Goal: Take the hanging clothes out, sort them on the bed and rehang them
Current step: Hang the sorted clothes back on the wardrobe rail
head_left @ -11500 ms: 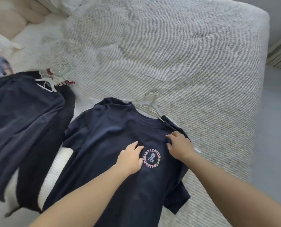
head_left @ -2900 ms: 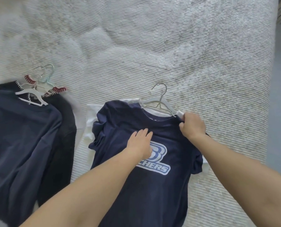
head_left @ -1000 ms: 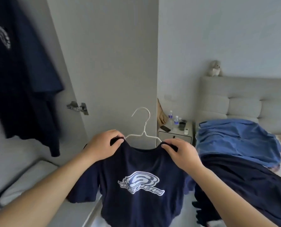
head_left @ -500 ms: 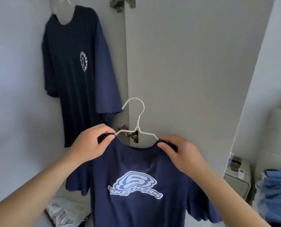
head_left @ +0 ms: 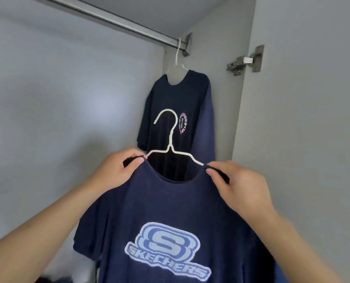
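inside the grey wardrobe, one navy circle-print t-shirt [head_left: 178,111] already hangs on the metal rail [head_left: 117,19]. left hand [head_left: 117,172] and right hand [head_left: 239,184] pinch the navy logo t-shirt [head_left: 166,231] on its white wire hanger [head_left: 171,144], not yet hooked.

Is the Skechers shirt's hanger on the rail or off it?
Off. The hanger has its hook free in the air below the rail, while both hands grip the shirt at the shoulders.

Bare forearms, apparently sleeveless; hands without jewellery.
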